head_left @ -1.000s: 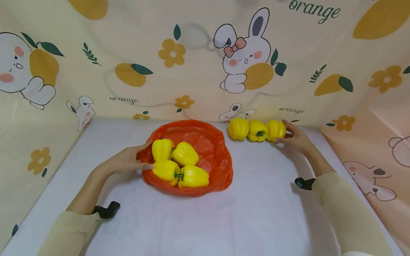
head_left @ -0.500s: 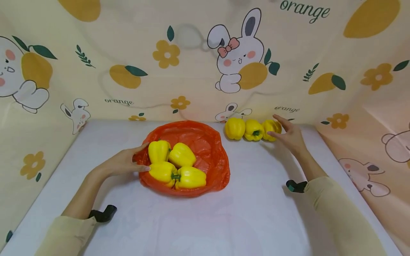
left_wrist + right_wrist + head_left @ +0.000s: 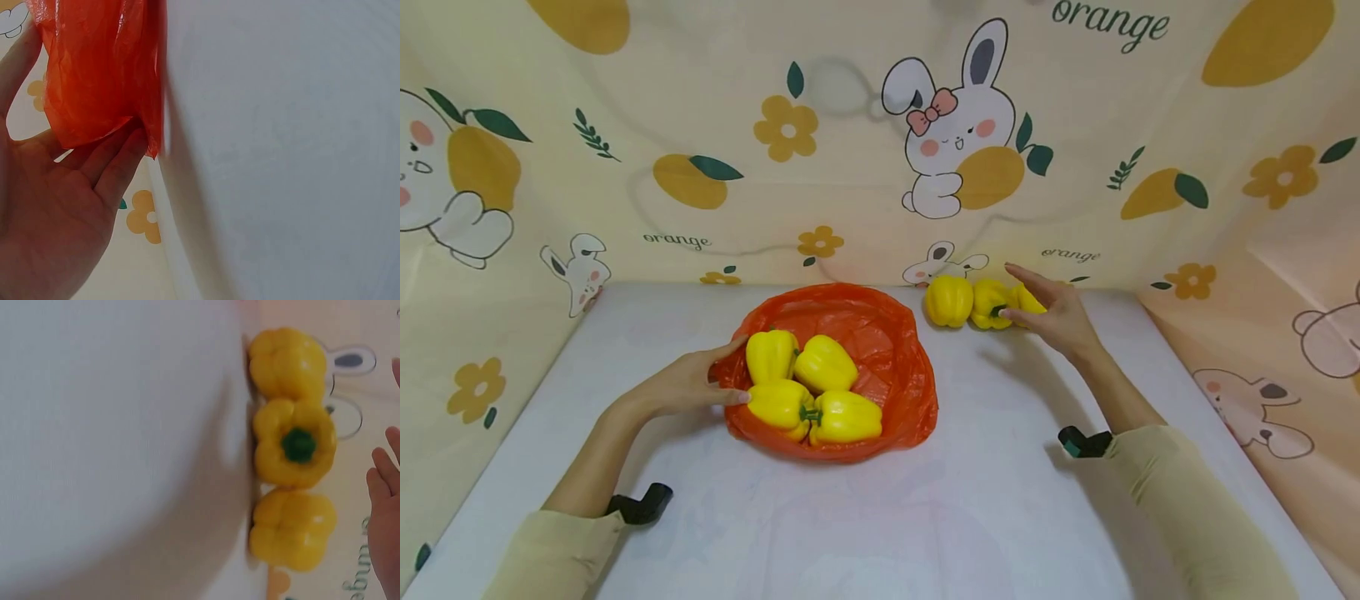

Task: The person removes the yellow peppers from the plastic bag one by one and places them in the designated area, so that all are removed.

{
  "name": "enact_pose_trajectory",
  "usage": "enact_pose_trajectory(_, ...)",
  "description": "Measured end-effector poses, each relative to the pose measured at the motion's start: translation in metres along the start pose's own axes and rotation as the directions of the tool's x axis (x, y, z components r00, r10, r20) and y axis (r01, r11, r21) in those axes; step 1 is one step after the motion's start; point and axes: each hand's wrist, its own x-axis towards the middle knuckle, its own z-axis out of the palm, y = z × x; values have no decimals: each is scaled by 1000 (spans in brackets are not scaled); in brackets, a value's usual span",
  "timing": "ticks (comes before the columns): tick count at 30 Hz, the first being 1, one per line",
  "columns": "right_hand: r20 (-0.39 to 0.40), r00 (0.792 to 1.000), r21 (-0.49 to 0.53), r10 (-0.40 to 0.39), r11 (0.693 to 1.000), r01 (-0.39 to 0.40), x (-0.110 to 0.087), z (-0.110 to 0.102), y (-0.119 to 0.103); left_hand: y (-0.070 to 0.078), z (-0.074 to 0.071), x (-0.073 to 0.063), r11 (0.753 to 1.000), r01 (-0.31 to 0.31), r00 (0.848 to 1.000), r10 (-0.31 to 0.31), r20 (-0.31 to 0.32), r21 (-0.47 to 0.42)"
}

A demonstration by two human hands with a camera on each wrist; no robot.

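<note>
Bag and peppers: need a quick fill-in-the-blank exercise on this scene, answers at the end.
1. The bag holds ____ visible peppers.
2. Outside it, ____ more peppers stand in a row on the table.
3. The person's ____ hand touches the bag.
4. In the right wrist view, the stem on the row's middle pepper is ____.

Missing words: four; three; left; green.

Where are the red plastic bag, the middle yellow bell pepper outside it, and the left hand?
Red plastic bag (image 3: pixel 922 392): head view, its right wall.
Middle yellow bell pepper (image 3: pixel 298 445): right wrist view, its green stem.
Left hand (image 3: pixel 688 383): head view, back of the hand.
</note>
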Motion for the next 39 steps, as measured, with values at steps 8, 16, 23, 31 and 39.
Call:
enact_pose_trajectory(8,77,997,69,-16,998,11,-4,18,-16,2,-1,-3,1000,4,1000,-5,13,4)
enact_pose_trajectory(16,186,981,161,-61,986,31,-9,41,-27,2,-2,-5,1000,8,1000,-8,8,1)
enact_pose_trajectory(23,262,955,153,-139,983,101,-15,58,-42,1,-1,-2,1000,5,1000,-5,6,9)
enact_pose_trajectory(31,339,918,227,-205,965,132,-18,73,-57,2,0,-2,1000,12,1000,-12,8,-1)
enact_pose_trajectory(39,386,890,257,-242,955,148,-17,93,-62,3,-1,0,1000,16,1000,-16,13,10)
